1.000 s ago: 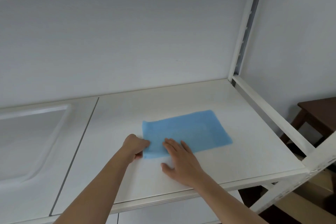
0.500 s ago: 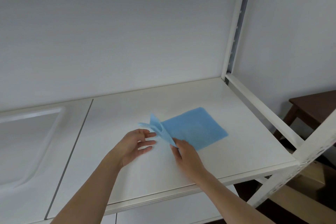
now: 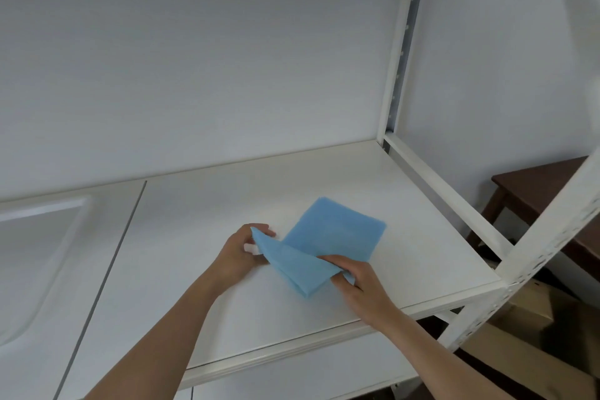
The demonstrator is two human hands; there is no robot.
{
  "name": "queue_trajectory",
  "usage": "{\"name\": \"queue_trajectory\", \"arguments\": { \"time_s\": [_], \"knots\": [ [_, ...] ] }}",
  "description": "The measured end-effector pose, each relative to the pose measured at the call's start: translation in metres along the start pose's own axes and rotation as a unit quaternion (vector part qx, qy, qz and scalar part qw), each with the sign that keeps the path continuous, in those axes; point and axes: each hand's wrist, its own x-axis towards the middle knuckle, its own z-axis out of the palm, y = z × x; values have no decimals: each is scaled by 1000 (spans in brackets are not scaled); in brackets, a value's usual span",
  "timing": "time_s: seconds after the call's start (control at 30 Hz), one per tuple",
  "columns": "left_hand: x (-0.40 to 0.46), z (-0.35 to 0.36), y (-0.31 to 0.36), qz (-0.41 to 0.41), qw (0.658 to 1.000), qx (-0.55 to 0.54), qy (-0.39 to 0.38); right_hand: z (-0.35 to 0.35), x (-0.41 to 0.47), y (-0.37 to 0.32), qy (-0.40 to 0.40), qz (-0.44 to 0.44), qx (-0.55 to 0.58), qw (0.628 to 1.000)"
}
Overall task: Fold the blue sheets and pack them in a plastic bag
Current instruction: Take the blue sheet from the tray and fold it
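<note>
A light blue sheet (image 3: 334,234) lies on the white shelf board (image 3: 207,273), right of centre. Its near-left part is lifted off the board and bent over, while the far-right part rests flat. My left hand (image 3: 238,255) pinches the raised left corner between thumb and fingers. My right hand (image 3: 357,282) grips the lifted near edge, with blue material wrapped under its fingers. No plastic bag shows in the view.
White metal uprights (image 3: 397,55) and a side rail (image 3: 444,198) frame the shelf on the right. A moulded white panel with a recess (image 3: 35,256) adjoins it on the left. A dark wooden stool (image 3: 532,191) and cardboard (image 3: 519,344) sit beyond the right post.
The sheet lay flat a second ago. Both hands took its left edge, raised it and carried it toward the right, so the lifted flap is now larger and bent over.
</note>
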Motion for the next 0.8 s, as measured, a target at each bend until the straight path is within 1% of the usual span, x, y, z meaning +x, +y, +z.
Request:
{"name": "queue_trajectory", "arguments": {
  "time_s": [0.13,0.23,0.33,0.4,0.47,0.53,0.6,0.67,0.8],
  "knots": [
    [2,4,12,-10,995,-74,-61,-13,-3,1,11,3,10,1000],
    [7,11,24,-1,991,-113,-76,-18,-1,0,43,18,29,999],
    [15,23,36,-11,983,-173,-54,-19,3,-2,110,51,50,991],
    [23,32,40,-37,978,-203,-39,-21,6,-1,176,107,40,978],
    [32,40,38,-72,981,-177,-30,-23,11,5,222,172,-6,960],
    [38,47,29,-105,988,-106,-26,-27,16,11,233,212,-60,947],
    [40,52,23,-122,990,-74,-22,-31,22,14,233,234,-80,940],
    [41,54,21,-122,990,-72,-14,-35,28,15,227,247,-92,938],
    [43,56,22,-82,995,-55,0,-44,40,20,217,225,-187,931]
  ]
}}
